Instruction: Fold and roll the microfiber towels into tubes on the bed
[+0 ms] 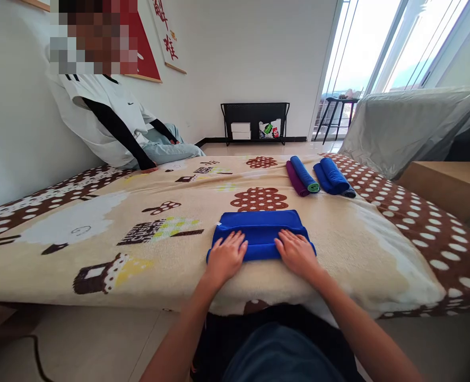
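Note:
A bright blue cloth (261, 220), folded over on itself into a wide strip, lies on the patterned blanket (215, 180) right before me. My left hand (227, 255) rests flat on its left end, fingers stretched forward. On the right end lies my right hand (297, 253), palm down with the fingers out. Neither hand grips the cloth. Farther back to the right are rolled cloths: a blue roll (304, 172) with a green edge beside a purple roll (296, 179), and another blue roll (332, 175) with some dark grey cloth at its near end.
At the far left a person in a white shirt with black sleeves (111, 119) sits on the bed, one hand on the blanket. A black rack (254, 112) stands against the back wall. To the right are a plastic-covered piece of furniture (410, 122) and a cardboard box (450, 183).

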Demonstrator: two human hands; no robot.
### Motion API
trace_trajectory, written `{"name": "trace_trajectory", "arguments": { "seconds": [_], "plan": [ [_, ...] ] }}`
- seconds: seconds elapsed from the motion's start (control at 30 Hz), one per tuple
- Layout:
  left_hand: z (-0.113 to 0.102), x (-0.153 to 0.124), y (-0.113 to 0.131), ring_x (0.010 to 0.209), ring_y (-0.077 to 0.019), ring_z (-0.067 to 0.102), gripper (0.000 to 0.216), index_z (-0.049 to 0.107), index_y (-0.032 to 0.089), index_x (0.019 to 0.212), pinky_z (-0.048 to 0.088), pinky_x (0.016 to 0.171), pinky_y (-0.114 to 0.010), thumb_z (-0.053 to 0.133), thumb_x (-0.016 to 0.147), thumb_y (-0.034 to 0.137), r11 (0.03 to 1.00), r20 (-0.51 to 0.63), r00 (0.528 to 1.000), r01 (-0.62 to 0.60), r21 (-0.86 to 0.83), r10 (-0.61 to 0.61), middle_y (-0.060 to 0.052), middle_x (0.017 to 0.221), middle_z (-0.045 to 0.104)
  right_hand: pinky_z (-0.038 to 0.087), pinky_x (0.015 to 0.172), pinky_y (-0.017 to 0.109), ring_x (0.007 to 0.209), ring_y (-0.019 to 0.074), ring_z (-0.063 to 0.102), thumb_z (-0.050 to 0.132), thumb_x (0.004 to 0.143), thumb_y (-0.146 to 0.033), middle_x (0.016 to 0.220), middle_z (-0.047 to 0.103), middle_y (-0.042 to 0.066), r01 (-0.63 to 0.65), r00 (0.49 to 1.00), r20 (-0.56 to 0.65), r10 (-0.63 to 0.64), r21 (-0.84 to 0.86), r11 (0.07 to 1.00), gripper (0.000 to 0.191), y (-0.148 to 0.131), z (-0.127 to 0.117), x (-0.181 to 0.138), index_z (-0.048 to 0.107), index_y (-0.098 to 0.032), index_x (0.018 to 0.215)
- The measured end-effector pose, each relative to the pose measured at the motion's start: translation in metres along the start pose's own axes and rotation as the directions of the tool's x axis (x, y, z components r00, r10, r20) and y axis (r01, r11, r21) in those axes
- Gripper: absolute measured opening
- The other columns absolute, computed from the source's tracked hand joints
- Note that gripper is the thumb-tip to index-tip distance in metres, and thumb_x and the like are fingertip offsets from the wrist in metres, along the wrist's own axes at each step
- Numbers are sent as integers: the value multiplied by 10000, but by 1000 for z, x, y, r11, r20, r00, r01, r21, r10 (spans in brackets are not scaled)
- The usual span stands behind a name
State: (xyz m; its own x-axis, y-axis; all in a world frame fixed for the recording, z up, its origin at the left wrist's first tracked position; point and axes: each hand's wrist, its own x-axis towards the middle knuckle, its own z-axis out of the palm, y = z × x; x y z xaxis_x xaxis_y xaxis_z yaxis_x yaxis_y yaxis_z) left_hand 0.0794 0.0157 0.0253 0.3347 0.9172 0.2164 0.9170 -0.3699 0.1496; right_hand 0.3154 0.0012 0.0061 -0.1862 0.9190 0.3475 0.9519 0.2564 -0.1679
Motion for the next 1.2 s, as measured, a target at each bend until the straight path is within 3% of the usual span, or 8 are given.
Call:
{"name": "trace_trajectory", "arguments": {
  "seconds": [0.2,0.4,0.5,0.67,0.8,0.9,1.03,1.2],
  "plan": [
    [-9,-38,-50,1366,-296,483,462,606,133,1324,347,1125,-555,324,1023,342,989,-153,987,62,132,-41,-140,1411,567,379,1085,446,1317,243,527,328,1040,-344,1351,616,119,-64,996,-74,57,-99,993,429,46,-11,-32,620,-145,1282],
    [-3,-17,18,1392,-211,456,454,538,182,1402,386,1131,-427,302,1031,297,966,-55,965,-256,23,257,-84,1478,503,382,1088,402,1332,208,512,295,1041,-307,1399,579,101,148,989,-26,-147,19,989,444,-25,-8,-17,580,-155,1346],
    [5,1,32,1403,-212,441,471,497,191,1437,386,1130,-430,305,1034,343,972,-16,972,-235,-25,234,-85,1497,480,399,1078,407,1348,207,496,275,1044,-330,1439,538,97,157,986,40,-160,63,986,467,-34,-3,-1,543,-166,1389],
    [2,8,-25,1416,-233,422,504,512,271,1424,349,1146,-474,327,1017,503,996,-4,997,-77,-43,77,-65,1511,469,360,1122,451,1395,230,439,292,1036,-489,1454,524,90,2,998,68,-3,9,1000,526,28,-1,6,530,-195,1402],
    [-9,-14,-71,1432,-221,393,494,474,249,1452,297,1167,-454,328,1027,455,992,-49,990,-129,14,129,-83,1530,448,339,1130,446,1408,236,420,297,1041,-445,1472,501,123,-23,1000,-13,22,-66,998,515,80,-9,-16,514,-164,1414],
    [-16,-42,-75,1420,-248,399,429,514,257,1413,280,1148,-452,398,1011,351,972,-181,958,-203,116,221,-95,1523,461,297,1142,452,1417,234,402,358,1031,-380,1516,449,109,111,987,-105,-122,-104,988,465,92,-17,-44,496,-190,1433],
    [-17,-63,-68,1266,-263,533,406,564,263,1332,328,1071,-442,463,941,220,957,-170,944,-264,124,282,-85,1395,581,307,1116,425,1355,213,474,412,996,-285,1445,543,77,312,945,-81,-316,-56,948,421,85,-21,-66,535,-245,1397],
    [-14,-38,-70,1175,-230,576,411,582,237,1257,361,1007,-398,428,886,152,983,-168,970,-182,-13,177,-64,1253,660,389,1015,405,1158,226,601,443,939,-227,1224,678,102,240,967,-108,-232,75,968,398,79,-23,-38,599,-204,1305]
  ]
}}
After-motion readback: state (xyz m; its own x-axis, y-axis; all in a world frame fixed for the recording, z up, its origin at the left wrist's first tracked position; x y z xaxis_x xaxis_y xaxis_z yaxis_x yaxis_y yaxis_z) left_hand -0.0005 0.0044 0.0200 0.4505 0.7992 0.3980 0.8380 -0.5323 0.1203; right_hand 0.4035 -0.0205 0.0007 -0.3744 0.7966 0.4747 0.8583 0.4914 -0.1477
